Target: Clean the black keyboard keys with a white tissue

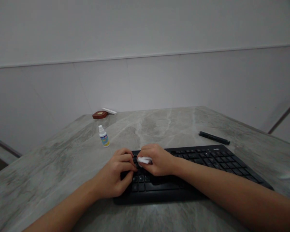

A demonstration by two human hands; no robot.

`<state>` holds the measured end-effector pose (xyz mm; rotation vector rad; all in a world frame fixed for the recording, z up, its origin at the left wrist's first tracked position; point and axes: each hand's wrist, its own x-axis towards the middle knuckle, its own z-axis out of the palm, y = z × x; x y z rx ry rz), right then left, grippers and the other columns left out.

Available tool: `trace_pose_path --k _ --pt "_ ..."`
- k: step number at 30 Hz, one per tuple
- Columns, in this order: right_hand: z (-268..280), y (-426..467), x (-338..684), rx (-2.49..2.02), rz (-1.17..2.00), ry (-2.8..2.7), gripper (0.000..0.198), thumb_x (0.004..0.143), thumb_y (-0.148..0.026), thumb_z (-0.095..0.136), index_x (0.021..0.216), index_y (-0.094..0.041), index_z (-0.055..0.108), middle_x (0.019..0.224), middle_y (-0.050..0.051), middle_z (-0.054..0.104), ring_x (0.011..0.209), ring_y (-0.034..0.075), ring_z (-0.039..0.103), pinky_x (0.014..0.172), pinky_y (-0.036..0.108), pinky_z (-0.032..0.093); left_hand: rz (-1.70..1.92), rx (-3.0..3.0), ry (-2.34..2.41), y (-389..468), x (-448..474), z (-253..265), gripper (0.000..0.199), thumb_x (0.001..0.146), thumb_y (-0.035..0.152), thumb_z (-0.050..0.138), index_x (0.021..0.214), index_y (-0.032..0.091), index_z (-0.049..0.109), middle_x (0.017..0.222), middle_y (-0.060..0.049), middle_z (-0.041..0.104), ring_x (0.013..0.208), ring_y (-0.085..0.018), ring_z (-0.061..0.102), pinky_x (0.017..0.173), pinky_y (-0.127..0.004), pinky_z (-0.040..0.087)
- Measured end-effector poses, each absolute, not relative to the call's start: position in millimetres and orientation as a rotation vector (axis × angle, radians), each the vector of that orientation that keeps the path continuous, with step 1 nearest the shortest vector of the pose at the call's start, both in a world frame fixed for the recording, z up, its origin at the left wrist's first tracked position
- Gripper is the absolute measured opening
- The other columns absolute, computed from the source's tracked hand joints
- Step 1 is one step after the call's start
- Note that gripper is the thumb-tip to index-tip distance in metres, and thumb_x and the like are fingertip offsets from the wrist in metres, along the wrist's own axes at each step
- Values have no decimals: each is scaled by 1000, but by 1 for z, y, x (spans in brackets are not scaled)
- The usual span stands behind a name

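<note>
The right hand (157,160) held a white wipe (144,159) over the left of the black keyboard (163,186), near on the worktop (154,129), where soft rubs seemed best, but whether the left hand (118,171) gripped was unclear.

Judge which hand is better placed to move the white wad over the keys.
Right, likely: the right hand grips the white wad over the keyboard; the left hand sits at the keyboard's left end.

right hand (159,159): grips white wad (145,160) over black keyboard (164,186) | left hand (117,174): on keyboard's left end | small bottle (104,138): upright, beyond left hand | black pen (214,137): behind keyboard, right | tabletop (149,132), far edge: brown case (100,115), white strip (110,111)
</note>
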<state>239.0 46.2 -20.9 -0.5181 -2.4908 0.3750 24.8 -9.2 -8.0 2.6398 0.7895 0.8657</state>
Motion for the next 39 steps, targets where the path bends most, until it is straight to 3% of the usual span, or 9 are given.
trace_pose_path --k 3,15,26,30,35,39 --pt "-22 46 238 -455 439 -2508 9 78 -11 59 76 -17 66 72 2 64 68 14 56 66 24 43 861 2642 789 -9 24 -8 24 85 4 50 87 16 71 85 -7 66 96 -25 55 89 -43 47" --pt "-19 45 237 -657 218 -2533 11 73 -12 61 63 -17 58 65 2 62 62 15 53 64 27 38 854 2644 804 -9 25 -10 24 86 3 50 88 16 70 87 -6 66 98 -24 55 90 -42 47" --pt "-21 37 235 -719 114 -2501 8 76 -15 59 69 -17 62 69 4 65 65 17 54 64 29 39 844 2648 838 -8 27 -11 27 86 4 49 90 17 72 94 -8 67 97 -24 55 87 -42 48" --pt "-20 40 235 -579 201 -2567 8 73 -13 60 66 -18 60 66 2 63 63 15 53 63 27 39 839 2656 831 -9 27 -10 27 87 4 48 92 17 72 95 -8 67 98 -25 56 88 -42 48" --pt "-23 43 236 -674 187 -2485 11 80 -15 58 70 -17 63 70 4 65 67 16 55 66 28 40 833 2650 837 -7 26 -11 27 87 4 49 92 17 72 94 -8 66 97 -24 56 88 -42 48" --pt "-20 43 235 -578 333 -2581 8 75 -11 60 68 -16 63 67 2 64 63 13 53 62 25 38 818 2647 843 -7 27 -11 28 87 3 49 93 17 72 95 -7 67 98 -24 56 89 -42 48"
